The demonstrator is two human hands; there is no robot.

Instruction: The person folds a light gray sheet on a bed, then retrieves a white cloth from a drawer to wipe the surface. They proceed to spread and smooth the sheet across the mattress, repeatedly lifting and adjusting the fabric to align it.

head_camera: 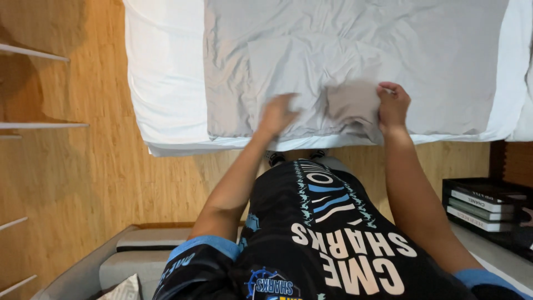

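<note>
A grey cloth [355, 50] lies spread and wrinkled over the white bed [166, 83]. A folded grey piece sits on top near the bed's front edge. My right hand [393, 105] pinches the lower right corner of that folded piece, its fingers closed on the fabric. My left hand [277, 114] is blurred with motion; it rests flat on the left part of the folded cloth, fingers apart, holding nothing that I can see.
A wooden floor [83, 166] runs left of and below the bed. White shelf edges [33, 53] stick out at the far left. A stack of dark books [483, 205] sits at the right. A grey cushioned seat [127, 255] is at the lower left.
</note>
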